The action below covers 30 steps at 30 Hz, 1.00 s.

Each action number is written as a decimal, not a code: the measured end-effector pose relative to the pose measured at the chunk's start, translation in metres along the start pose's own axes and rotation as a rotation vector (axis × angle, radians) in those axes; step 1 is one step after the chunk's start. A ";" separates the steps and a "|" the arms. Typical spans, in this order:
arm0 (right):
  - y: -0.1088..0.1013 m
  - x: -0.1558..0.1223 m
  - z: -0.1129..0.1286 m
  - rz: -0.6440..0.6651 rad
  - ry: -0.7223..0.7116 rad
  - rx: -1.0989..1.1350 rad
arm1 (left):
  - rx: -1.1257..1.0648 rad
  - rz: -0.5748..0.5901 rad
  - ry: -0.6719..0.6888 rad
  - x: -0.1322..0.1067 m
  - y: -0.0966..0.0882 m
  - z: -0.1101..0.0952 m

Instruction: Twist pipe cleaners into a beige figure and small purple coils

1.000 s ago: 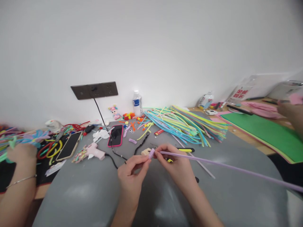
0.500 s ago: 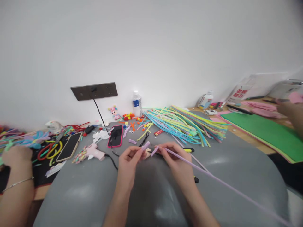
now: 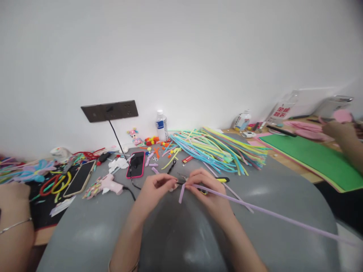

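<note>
My right hand [image 3: 209, 190] pinches a long light-purple pipe cleaner [image 3: 255, 206]. Its short bent end [image 3: 182, 194] hangs down in front of the fingertips, and the long part runs off to the lower right. My left hand [image 3: 157, 190] has thumb and forefinger pinched together just left of that bend; what is between them, if anything, I cannot make out. A small metal-tipped tool [image 3: 182, 176] shows between the hands, mostly hidden by the right fingers. Short purple pieces [image 3: 155, 170] lie beyond my left hand.
Behind the hands lies a bundle of pastel pipe cleaners [image 3: 215, 149]. A pink-cased phone [image 3: 136, 165], a corded glue gun [image 3: 109, 184] and a water bottle [image 3: 161, 126] stand around. Other people's arms [image 3: 15, 211] reach in at left and right, near green sheets [image 3: 312, 160].
My left hand has let go of a short folded purple piece, and another such piece now lies on the table. The pipe cleaner's bent end has swung downward.
</note>
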State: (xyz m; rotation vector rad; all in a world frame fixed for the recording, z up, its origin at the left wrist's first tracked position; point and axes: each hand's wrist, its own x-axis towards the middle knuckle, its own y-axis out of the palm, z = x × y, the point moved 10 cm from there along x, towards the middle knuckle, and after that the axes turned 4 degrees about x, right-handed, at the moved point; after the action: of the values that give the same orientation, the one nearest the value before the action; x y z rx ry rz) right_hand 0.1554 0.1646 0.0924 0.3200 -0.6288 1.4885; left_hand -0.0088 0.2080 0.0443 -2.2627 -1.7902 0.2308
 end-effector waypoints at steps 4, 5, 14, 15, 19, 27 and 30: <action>0.009 -0.002 -0.004 0.118 0.005 0.010 | -0.251 0.138 -0.079 -0.022 0.030 -0.001; 0.011 -0.002 -0.005 0.137 0.006 0.013 | -0.285 0.135 -0.097 -0.024 0.031 0.001; 0.019 -0.010 -0.001 0.156 0.071 0.127 | -0.302 0.090 -0.130 -0.033 0.027 0.008; 0.020 -0.011 -0.002 0.134 0.090 0.157 | -0.319 0.068 -0.132 -0.033 0.026 0.009; 0.021 -0.014 -0.004 0.025 0.099 0.194 | -0.493 -0.108 -0.165 -0.031 0.021 0.016; 0.023 -0.022 -0.005 -0.088 0.040 0.180 | -0.843 -0.369 -0.178 -0.035 0.030 0.024; 0.025 -0.027 -0.006 -0.076 0.031 0.223 | -0.874 -0.440 -0.184 -0.038 0.029 0.029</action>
State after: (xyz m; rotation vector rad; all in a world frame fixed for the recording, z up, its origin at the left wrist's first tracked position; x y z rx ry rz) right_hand 0.1329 0.1475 0.0680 0.4867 -0.4213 1.4903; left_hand 0.0015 0.1671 0.0073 -2.2563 -2.8236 -0.5501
